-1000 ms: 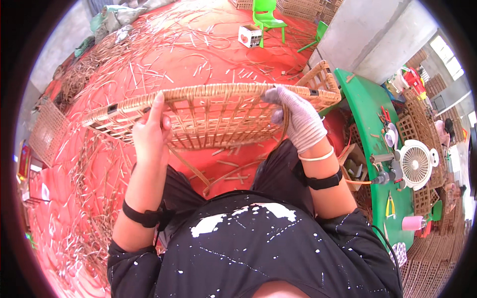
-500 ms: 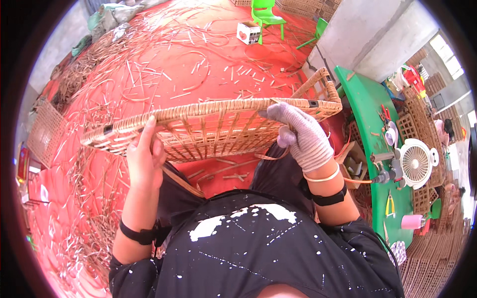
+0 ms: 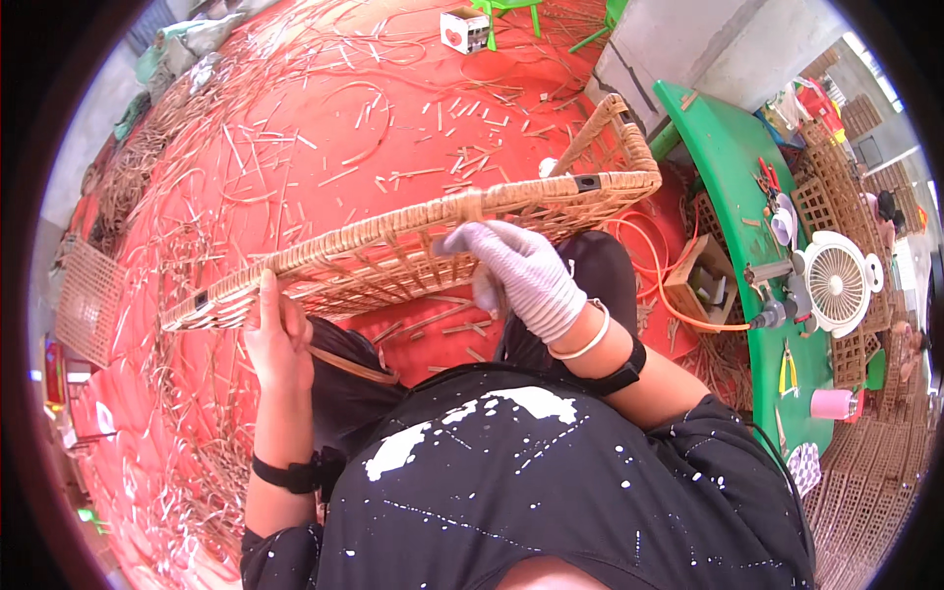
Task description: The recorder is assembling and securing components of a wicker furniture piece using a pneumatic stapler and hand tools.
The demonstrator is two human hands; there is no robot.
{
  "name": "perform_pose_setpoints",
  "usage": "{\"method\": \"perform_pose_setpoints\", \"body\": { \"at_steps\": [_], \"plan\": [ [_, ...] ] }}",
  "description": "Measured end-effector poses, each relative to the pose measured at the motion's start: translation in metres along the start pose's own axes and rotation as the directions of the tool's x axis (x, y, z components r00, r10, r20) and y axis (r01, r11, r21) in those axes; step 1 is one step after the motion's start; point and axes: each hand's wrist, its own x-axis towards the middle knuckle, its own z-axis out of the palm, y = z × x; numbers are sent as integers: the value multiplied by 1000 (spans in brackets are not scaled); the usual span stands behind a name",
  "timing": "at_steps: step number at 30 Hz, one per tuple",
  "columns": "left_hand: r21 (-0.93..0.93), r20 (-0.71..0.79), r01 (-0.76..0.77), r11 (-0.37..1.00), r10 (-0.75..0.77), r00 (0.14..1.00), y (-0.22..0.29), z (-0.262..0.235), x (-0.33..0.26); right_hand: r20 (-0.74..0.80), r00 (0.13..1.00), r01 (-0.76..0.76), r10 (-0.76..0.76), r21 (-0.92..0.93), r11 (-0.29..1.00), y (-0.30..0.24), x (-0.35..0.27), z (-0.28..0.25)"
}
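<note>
A shallow woven rattan basket is held tilted above my lap, its wrapped rim running from lower left to upper right. My bare left hand supports its left part, index finger stretched along the rim and the other fingers curled. A flat strip trails from beside that hand across my thigh. My right hand, in a pale knitted glove, is closed at the middle of the rim. Just above its fingertips a rattan strip loops over the rim, slightly blurred. The fingers partly hide how they grip it.
Cane offcuts and strips litter the red floor. At right, a green table bears a white fan, yellow-handled pliers and a pink cup. Below it sits a cardboard box; woven panels are stacked beyond.
My right hand has moved left along the rim, away from the right corner, and the strip now stands over the rim there. The basket's right end has risen slightly; the left hand stays near its end.
</note>
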Motion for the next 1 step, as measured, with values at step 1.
{"method": "perform_pose_setpoints", "body": {
  "at_steps": [1],
  "plan": [
    [-12,26,7,1000,-6,1000,-1,-1,-4,34,999,2,-1,-12,1000,4,3,1]
  ]
}}
